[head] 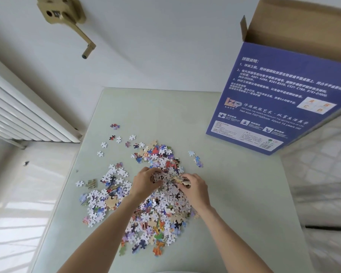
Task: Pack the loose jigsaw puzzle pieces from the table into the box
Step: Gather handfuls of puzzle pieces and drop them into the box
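Head view: my left hand (146, 181) and right hand (194, 186) cup a clump of puzzle pieces (171, 179) mid-frame; light, loose, spill-prone, so scoop from underneath.

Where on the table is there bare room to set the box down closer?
Bare table lies right of the puzzle pile, below the box, and across the far strip. Centre and left are crowded; both hands gather pieces there.

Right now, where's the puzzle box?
In the head view the blue puzzle box stands upright at the table's far right corner, top flaps open, beyond and right of the pile of pieces.
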A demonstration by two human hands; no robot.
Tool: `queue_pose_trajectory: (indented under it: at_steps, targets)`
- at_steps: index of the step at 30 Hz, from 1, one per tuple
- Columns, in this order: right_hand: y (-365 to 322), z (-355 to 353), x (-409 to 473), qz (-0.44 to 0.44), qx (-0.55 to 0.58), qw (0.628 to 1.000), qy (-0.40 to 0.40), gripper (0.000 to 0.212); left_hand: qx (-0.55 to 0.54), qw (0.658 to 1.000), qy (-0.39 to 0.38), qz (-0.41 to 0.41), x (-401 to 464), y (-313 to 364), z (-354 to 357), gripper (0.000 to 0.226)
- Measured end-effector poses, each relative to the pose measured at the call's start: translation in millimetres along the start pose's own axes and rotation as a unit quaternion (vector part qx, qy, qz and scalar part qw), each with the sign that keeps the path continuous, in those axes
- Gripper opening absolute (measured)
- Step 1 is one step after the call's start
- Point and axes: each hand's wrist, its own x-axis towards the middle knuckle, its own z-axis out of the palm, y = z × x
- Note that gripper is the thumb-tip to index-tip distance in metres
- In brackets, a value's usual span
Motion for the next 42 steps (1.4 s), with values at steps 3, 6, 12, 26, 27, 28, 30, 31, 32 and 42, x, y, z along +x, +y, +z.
queue_pose_trajectory:
  at_steps: [3, 6, 12, 26, 27, 28, 30, 31, 32, 42]
  targets:
    - [4.6, -12.2, 0.4, -0.007, -0.011, 1.000, -0.015, 0.034, -0.004, 1.000, -0.014, 0.009, -1.0, -0.5, -5.0, 0.039]
    - [6.9, -27.8, -0.8, -0.022, -0.008, 0.999, -0.023, 0.031, -0.008, 1.000, -0.016, 0.018, -3.4, 0.8, -9.0, 0.040]
    - [-4.6, -79.7, -4.8, -0.029, 0.022, 0.998, -0.053, 0.026, 0.008, 0.999, -0.049, -0.002, -5.1, 1.5, -7.7, 0.042]
    - [-100.6, -376.0, 57.1, -0.248, -0.081, 0.925, 0.277, 0.027, -0.090, 0.959, 0.108, 0.246, 43.3, 158.3, -107.2, 0.040]
    - [-98.9, -389.8, 67.4, -0.249, -0.109, 0.917, 0.292, 0.027, -0.090, 0.948, 0.122, 0.278, 49.7, 180.7, -121.9, 0.040]
    - [-96.4, -399.9, 77.0, -0.246, -0.135, 0.913, 0.296, 0.027, -0.091, 0.937, 0.136, 0.309, 54.3, 202.8, -137.2, 0.040]
    - [-88.7, -413.5, 93.0, -0.238, -0.170, 0.912, 0.286, 0.028, -0.098, 0.912, 0.161, 0.364, 65.3, 247.4, -164.5, 0.040]
    - [-84.5, -416.2, 98.7, -0.234, -0.183, 0.915, 0.274, 0.028, -0.104, 0.901, 0.168, 0.387, 70.2, 267.9, -175.3, 0.040]
    - [-80.5, -418.6, 103.3, -0.231, -0.198, 0.916, 0.261, 0.028, -0.110, 0.891, 0.169, 0.406, 76.3, 288.7, -184.3, 0.039]
    - [-56.5, -420.2, 113.2, -0.177, -0.222, 0.939, 0.193, 0.030, 0.135, 0.833, 0.121, 0.522, 147.2, 383.9, -186.6, 0.038]
